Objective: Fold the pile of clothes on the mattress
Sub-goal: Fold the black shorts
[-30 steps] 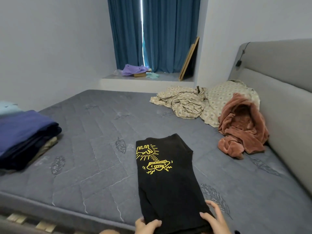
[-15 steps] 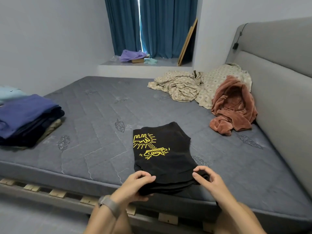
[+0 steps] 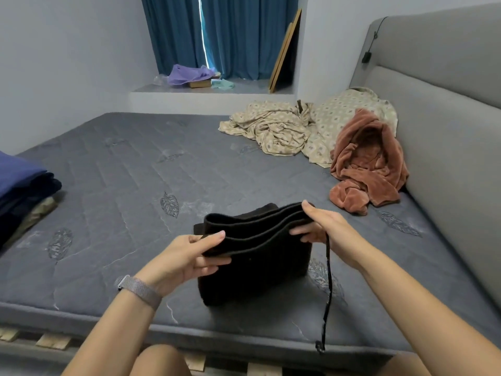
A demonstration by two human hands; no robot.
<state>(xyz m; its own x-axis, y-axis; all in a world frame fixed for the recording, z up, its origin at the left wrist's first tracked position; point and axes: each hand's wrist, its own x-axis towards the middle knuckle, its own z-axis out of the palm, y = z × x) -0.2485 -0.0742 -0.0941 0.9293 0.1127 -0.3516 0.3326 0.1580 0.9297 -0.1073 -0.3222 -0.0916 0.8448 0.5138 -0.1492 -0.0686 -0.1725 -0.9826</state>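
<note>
Holding one folded black garment point(image 3: 254, 256) by its upper edge, two hands work over the near edge of the grey mattress point(image 3: 130, 185): the left hand point(image 3: 187, 256) pinches the left end between thumb and fingers, the right hand point(image 3: 325, 229) grasps the right end, and the garment's lower part rests on the mattress at 6 o'clock. One black drawstring point(image 3: 328, 289) dangles from the right hand. Its printed side is hidden. At 9 o'clock one stack of folded dark blue clothes point(image 3: 21, 185) is cut off by the frame. At 1 o'clock lie one crumpled patterned beige sheet point(image 3: 279, 128) and one rust-brown garment point(image 3: 368, 164) against the grey headboard point(image 3: 447, 131). At 12 o'clock, blue curtains point(image 3: 238, 36) hang behind a ledge holding a purple cloth point(image 3: 189, 74).
</note>
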